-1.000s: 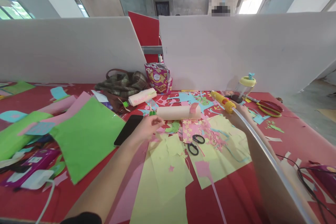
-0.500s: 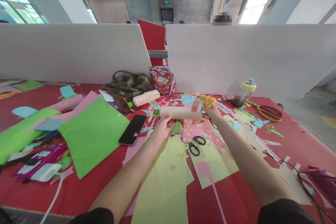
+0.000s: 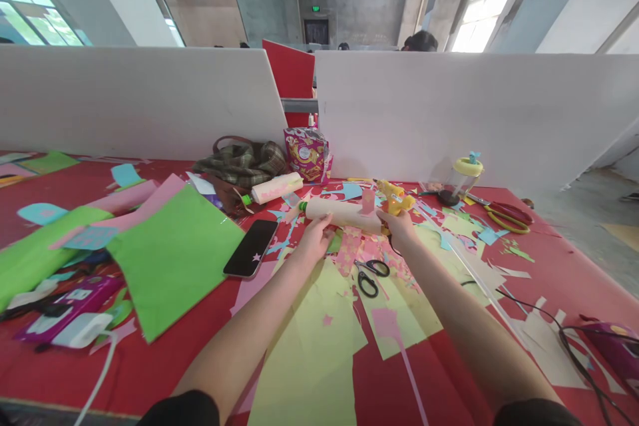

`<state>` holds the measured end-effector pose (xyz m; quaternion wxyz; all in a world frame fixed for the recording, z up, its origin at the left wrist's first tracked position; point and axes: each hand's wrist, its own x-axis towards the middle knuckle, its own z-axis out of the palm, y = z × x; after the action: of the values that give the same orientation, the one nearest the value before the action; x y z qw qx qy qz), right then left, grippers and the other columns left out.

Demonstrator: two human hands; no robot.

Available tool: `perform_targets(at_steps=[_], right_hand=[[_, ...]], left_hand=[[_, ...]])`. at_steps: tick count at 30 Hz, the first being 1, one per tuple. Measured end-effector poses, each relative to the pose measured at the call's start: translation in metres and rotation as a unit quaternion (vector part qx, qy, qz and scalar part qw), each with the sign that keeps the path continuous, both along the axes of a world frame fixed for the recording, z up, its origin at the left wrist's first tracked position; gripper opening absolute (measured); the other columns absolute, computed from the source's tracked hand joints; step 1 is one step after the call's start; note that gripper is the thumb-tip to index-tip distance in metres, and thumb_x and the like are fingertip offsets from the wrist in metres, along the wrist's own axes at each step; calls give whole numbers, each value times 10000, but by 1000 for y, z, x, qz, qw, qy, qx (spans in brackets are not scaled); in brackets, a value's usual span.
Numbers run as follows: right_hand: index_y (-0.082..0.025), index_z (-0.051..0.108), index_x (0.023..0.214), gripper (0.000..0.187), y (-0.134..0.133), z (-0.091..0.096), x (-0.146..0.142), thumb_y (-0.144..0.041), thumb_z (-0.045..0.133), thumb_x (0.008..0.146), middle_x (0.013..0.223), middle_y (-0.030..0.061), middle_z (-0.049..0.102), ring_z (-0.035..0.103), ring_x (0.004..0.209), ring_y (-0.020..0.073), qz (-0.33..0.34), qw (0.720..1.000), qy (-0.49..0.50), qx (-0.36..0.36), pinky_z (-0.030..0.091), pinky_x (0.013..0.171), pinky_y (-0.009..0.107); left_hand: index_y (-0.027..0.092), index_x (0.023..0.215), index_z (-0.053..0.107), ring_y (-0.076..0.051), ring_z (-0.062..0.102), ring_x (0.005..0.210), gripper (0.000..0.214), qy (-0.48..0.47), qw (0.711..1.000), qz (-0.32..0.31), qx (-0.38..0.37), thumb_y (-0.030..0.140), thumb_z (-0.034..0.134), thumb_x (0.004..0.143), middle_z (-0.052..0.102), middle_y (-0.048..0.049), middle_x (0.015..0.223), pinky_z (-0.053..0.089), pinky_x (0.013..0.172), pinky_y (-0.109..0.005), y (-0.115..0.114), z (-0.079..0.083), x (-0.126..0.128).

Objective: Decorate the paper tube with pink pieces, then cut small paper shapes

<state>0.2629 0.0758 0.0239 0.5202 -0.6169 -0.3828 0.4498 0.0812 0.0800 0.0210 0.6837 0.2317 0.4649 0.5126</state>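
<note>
A bottle wrapped in cream paper [image 3: 342, 212] lies roughly crosswise before me, its green cap [image 3: 302, 206] to the left. My left hand [image 3: 317, 239] grips its near side, thumb on top and fingers partly hidden underneath. A yellow hot glue gun [image 3: 397, 201] is held in my right hand [image 3: 402, 229], close against the bottle's right end. I cannot tell whether its nozzle touches anything. Near that end, a pink paper strip [image 3: 368, 201] stands up on the bottle. Below lie pink patterned paper [image 3: 349, 247] and black-handled scissors [image 3: 370, 277].
A black phone [image 3: 251, 248] and green sheet [image 3: 174, 259] lie left. Behind are another wrapped bottle [image 3: 277, 188], a plaid bag [image 3: 244, 163] and a purple snack bag [image 3: 308, 154]. To the right are a clear jar [image 3: 462, 178], red-yellow scissors [image 3: 509, 214] and black cables [image 3: 564, 333].
The bottle's right end has dipped toward me, tilting it slightly. My right hand has come lower and a little left with the glue gun. My left hand keeps its hold.
</note>
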Motion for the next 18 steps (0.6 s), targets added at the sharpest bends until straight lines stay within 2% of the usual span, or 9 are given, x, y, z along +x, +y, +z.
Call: perform_targets(at_steps=[3,5,7,10,13,15,18], right_hand=[[-146,480,1061,271,-11,2,-3,-263,460,817,1051,65,526,546,866,172,-5,1000,-20,22,464,718,369],[-138,495,1026,257,-20,2,-2,-277,464,812,969,55,559,566,788,153,-3,999,-43,30,476,662,331],[-140,517,947,264,-29,2,2,-325,508,760,765,31,600,587,636,152,-2,996,-80,32,461,539,271],[-167,515,867,250,-39,0,17,-379,481,739,647,9,596,582,539,151,-7,986,-162,28,420,465,247],[-169,520,810,250,-43,-2,41,-396,487,709,579,20,574,561,504,179,-26,961,-276,5,383,455,269],[-179,510,865,257,-44,-2,58,-367,515,690,635,42,587,568,590,216,-29,934,-357,-5,374,503,288],[-181,494,956,342,-46,-2,79,-292,581,644,740,82,606,564,740,270,11,891,-453,-25,369,567,307]], left_hand=[[148,882,547,-51,501,570,148,-8,1000,2,3,166,553,736,543,5,719,450,587,-201,-2,0,4],[140,930,529,-74,524,639,174,-8,1000,6,6,199,519,766,552,-15,803,461,613,-231,-3,0,5],[127,974,508,-109,539,724,215,-5,1000,11,11,238,481,791,548,-42,895,468,636,-274,-3,-1,3],[131,861,541,-92,529,631,179,-3,1000,22,17,226,576,714,559,-21,788,437,563,-224,-2,-2,-6],[159,714,540,-56,491,528,170,-5,999,41,21,188,663,600,542,21,653,381,500,-177,-2,-2,-18],[169,674,530,-58,495,530,191,-6,999,47,18,190,682,560,543,30,633,372,505,-177,-3,-1,-25],[173,652,522,-63,502,533,218,-11,999,46,10,195,698,525,546,35,617,370,525,-186,-5,1,-31]])
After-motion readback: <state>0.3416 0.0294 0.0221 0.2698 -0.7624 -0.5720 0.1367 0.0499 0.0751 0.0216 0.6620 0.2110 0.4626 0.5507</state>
